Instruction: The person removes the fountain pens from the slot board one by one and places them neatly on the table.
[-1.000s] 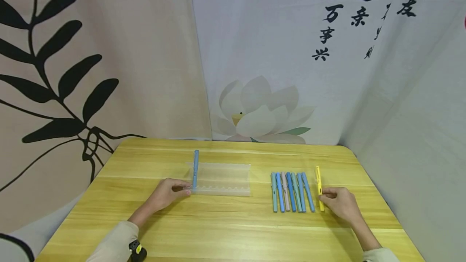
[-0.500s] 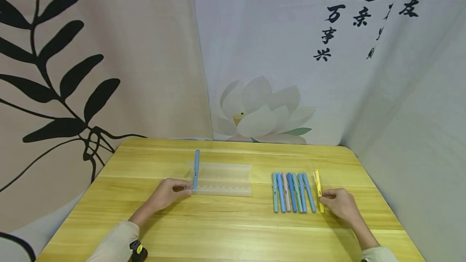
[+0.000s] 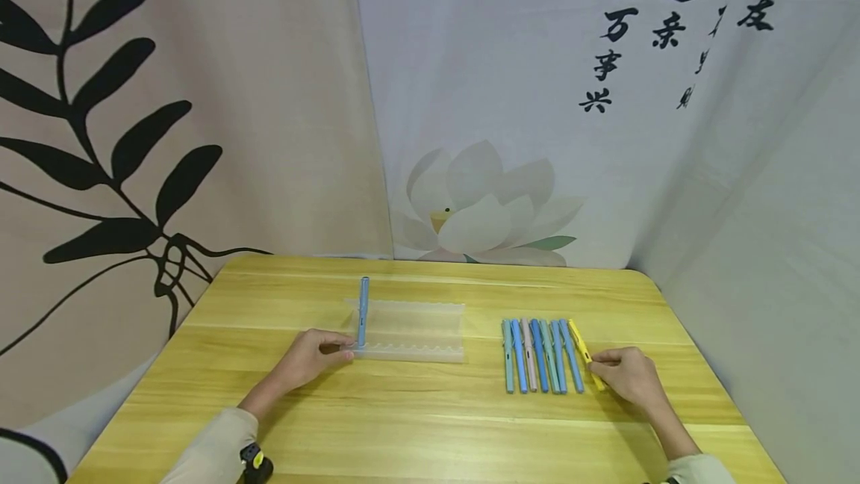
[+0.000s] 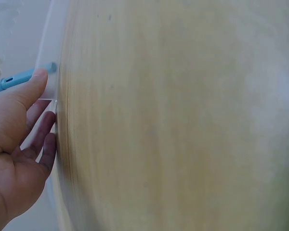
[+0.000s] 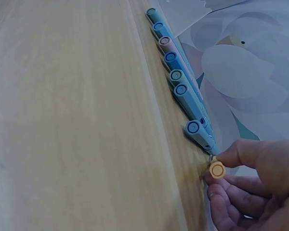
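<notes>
A clear plastic pen rack with a notched front edge lies left of centre on the table. One blue pen rests across its left end. My left hand pinches the rack's front left corner; in the left wrist view the thumb lies over the near end of that pen. On the right, my right hand pinches the lower part of a yellow pen between thumb and fingers. This pen leans left, its top close to the rightmost pen of a row of blue, green and pinkish pens.
The wooden table reaches back to a printed cloth with a lotus and dark writing. Another pale cloth hangs along the right side. A wrist device sits on the left sleeve.
The yellow pen's top has swung left, from nearly upright in view to slanting against the row's right end. The right hand has barely moved. Left hand, rack and blue pen stay in place.
</notes>
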`<state>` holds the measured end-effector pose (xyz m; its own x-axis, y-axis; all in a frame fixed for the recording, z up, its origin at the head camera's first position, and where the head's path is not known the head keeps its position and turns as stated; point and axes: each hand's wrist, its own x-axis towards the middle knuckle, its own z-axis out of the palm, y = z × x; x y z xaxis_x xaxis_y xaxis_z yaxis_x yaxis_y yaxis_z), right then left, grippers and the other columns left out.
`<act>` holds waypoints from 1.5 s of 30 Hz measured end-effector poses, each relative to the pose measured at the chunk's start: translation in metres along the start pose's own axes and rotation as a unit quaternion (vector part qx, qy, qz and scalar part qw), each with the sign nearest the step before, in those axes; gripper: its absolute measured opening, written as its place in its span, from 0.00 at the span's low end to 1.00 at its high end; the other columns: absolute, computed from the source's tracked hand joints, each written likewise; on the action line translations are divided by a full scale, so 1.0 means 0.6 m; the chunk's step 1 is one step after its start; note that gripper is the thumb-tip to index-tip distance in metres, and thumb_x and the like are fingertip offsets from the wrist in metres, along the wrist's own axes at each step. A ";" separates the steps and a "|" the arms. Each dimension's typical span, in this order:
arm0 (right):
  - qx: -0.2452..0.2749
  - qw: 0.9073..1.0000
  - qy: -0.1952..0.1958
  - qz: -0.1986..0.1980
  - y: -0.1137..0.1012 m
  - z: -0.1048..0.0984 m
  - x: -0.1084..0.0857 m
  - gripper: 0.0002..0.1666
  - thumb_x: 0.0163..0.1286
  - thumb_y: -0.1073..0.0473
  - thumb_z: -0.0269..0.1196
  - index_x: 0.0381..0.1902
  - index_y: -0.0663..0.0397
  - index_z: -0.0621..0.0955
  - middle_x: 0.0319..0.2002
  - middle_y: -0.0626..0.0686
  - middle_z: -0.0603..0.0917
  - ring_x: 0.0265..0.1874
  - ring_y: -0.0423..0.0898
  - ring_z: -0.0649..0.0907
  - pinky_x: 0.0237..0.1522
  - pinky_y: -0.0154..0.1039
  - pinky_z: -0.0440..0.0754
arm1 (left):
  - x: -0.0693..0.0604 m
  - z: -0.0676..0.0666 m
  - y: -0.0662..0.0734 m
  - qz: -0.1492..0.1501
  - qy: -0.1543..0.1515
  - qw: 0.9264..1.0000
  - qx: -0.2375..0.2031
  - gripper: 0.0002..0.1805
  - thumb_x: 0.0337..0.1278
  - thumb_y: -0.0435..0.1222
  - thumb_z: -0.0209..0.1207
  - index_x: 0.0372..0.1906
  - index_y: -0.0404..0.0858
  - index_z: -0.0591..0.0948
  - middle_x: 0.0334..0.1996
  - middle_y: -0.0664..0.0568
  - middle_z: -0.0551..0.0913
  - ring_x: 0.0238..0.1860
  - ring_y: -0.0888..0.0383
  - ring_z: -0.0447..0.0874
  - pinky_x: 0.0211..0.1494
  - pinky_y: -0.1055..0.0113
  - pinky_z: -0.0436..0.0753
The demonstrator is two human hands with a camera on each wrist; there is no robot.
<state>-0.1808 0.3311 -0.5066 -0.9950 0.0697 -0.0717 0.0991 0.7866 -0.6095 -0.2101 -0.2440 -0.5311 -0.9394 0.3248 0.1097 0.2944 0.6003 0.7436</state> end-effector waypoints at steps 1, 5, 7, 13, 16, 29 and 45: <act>0.000 1.000 0.000 0.001 -0.001 -0.001 0.000 0.16 0.68 0.55 0.69 0.44 0.63 0.89 0.40 0.60 0.90 0.40 0.56 0.88 0.36 0.46 0.85 | 0.000 0.000 0.000 -0.001 0.000 1.000 -0.001 0.16 0.64 0.43 0.68 0.53 0.41 0.89 0.50 0.49 0.89 0.54 0.48 0.86 0.62 0.43 0.81; -0.003 1.000 0.001 0.003 -0.004 -0.002 0.000 0.16 0.68 0.54 0.69 0.43 0.62 0.89 0.39 0.60 0.90 0.40 0.57 0.88 0.38 0.48 0.85 | 0.001 0.000 0.001 -0.009 0.002 1.000 -0.005 0.16 0.63 0.43 0.69 0.52 0.42 0.89 0.50 0.49 0.89 0.55 0.47 0.85 0.62 0.43 0.80; -0.004 1.000 0.000 0.002 -0.005 -0.002 -0.001 0.16 0.68 0.53 0.69 0.42 0.62 0.89 0.39 0.59 0.91 0.40 0.56 0.88 0.38 0.48 0.85 | 0.002 0.000 0.000 -0.011 0.003 1.000 -0.006 0.15 0.63 0.43 0.69 0.52 0.42 0.89 0.50 0.49 0.89 0.56 0.47 0.85 0.62 0.43 0.80; -0.004 1.000 -0.001 0.002 -0.008 -0.002 -0.001 0.15 0.67 0.52 0.70 0.40 0.60 0.90 0.37 0.57 0.91 0.37 0.53 0.88 0.36 0.46 0.84 | 0.004 0.000 -0.002 -0.008 0.005 1.000 -0.004 0.15 0.63 0.43 0.69 0.52 0.43 0.89 0.51 0.49 0.89 0.56 0.46 0.85 0.62 0.43 0.80; -0.003 1.000 0.000 0.001 -0.008 -0.002 -0.001 0.15 0.68 0.51 0.70 0.40 0.60 0.90 0.36 0.56 0.91 0.35 0.50 0.88 0.35 0.45 0.84 | 0.004 0.000 -0.003 -0.002 0.006 1.000 -0.003 0.15 0.63 0.43 0.69 0.52 0.43 0.89 0.50 0.49 0.89 0.55 0.47 0.85 0.62 0.43 0.81; 0.019 0.999 0.008 -0.042 -0.023 -0.014 0.000 0.18 0.70 0.52 0.69 0.48 0.61 0.88 0.40 0.57 0.91 0.38 0.51 0.88 0.37 0.45 0.86 | 0.004 -0.001 -0.003 0.006 0.006 1.000 0.002 0.16 0.64 0.44 0.68 0.53 0.42 0.89 0.51 0.50 0.89 0.55 0.48 0.86 0.62 0.44 0.81; 0.058 0.988 0.039 -0.136 -0.100 0.014 0.013 0.18 0.71 0.53 0.70 0.52 0.59 0.87 0.42 0.53 0.91 0.43 0.52 0.88 0.41 0.42 0.88 | 0.000 -0.001 -0.003 0.010 0.000 1.000 -0.001 0.16 0.65 0.44 0.67 0.53 0.41 0.89 0.51 0.49 0.89 0.55 0.46 0.85 0.60 0.43 0.81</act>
<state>-0.1947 0.2794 -0.4771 -0.9827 -0.0833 0.1654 -0.1751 0.7081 -0.6841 -0.2106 -0.2457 -0.5323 -0.9333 0.3371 0.1238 0.3126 0.5928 0.7421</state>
